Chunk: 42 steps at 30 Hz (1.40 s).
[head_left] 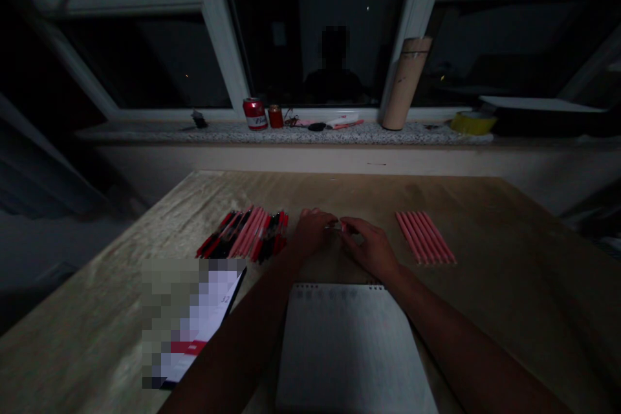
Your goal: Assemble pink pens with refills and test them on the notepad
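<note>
My left hand (313, 231) and my right hand (371, 247) meet above the table, beyond a spiral-bound pad. Both have their fingers closed in a pinch. A small pink pen part (343, 225) shows at the fingertips of my right hand. Between the hands runs a thin pale rod (332, 228), its left end at my left fingers; its kind is too dim to tell. Close to my left hand lies a group of red, black and pink pens (247, 233). To the right of my right hand, several pink pens (425, 237) lie side by side in a slanted row.
The spiral-bound pad (356, 349) lies between my forearms on the wooden table (509, 310). A phone or tablet (208, 317), partly blurred out, is by my left forearm. A red can (255, 114), a small jar (275, 117), a cardboard tube (407, 84) and yellow tape (473, 122) stand on the windowsill.
</note>
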Tool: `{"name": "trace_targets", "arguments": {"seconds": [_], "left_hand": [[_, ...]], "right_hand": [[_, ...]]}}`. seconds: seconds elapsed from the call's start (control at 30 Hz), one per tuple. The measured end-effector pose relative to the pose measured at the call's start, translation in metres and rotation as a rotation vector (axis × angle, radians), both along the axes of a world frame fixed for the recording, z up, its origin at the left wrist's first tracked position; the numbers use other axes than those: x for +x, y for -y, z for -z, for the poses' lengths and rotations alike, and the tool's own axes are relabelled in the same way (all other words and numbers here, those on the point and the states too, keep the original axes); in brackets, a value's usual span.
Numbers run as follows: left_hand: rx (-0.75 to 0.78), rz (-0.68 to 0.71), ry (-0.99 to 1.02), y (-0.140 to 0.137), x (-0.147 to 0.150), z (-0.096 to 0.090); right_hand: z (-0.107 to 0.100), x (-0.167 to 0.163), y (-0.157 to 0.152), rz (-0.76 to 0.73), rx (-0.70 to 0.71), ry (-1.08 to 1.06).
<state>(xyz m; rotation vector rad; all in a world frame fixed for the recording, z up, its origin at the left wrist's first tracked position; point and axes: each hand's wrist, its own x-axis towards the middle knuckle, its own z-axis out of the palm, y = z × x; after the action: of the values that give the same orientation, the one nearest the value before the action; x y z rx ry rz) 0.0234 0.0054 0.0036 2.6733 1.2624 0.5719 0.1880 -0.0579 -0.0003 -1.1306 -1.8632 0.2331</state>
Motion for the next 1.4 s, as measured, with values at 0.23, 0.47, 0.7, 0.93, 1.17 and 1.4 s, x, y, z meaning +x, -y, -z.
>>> {"name": "trace_targets", "arguments": {"seconds": [0.23,0.47,0.7,0.93,1.17,1.4], "left_hand": [[0.0,-0.016,0.022,-0.001,-0.002,0.003],[-0.07,-0.127,0.279,-0.002,-0.009,-0.006],[-0.31,-0.068,0.576,0.008,-0.008,-0.027],[-0.371,-0.057,0.622,0.013,-0.007,-0.039],[-0.323,-0.16,0.617,0.012,-0.014,-0.026],[-0.148,-0.312,0.574,0.013,-0.015,-0.003]], "right_hand": [[0.0,0.0,-0.001,0.015,-0.071,0.049],[0.001,0.0,0.0,0.039,-0.238,0.1],[0.003,0.001,-0.001,0.036,-0.298,0.117],[0.006,0.001,-0.002,0.045,-0.235,0.161],[0.005,0.001,-0.003,0.041,-0.17,0.165],[0.002,0.001,-0.003,0.093,-0.099,0.284]]}}
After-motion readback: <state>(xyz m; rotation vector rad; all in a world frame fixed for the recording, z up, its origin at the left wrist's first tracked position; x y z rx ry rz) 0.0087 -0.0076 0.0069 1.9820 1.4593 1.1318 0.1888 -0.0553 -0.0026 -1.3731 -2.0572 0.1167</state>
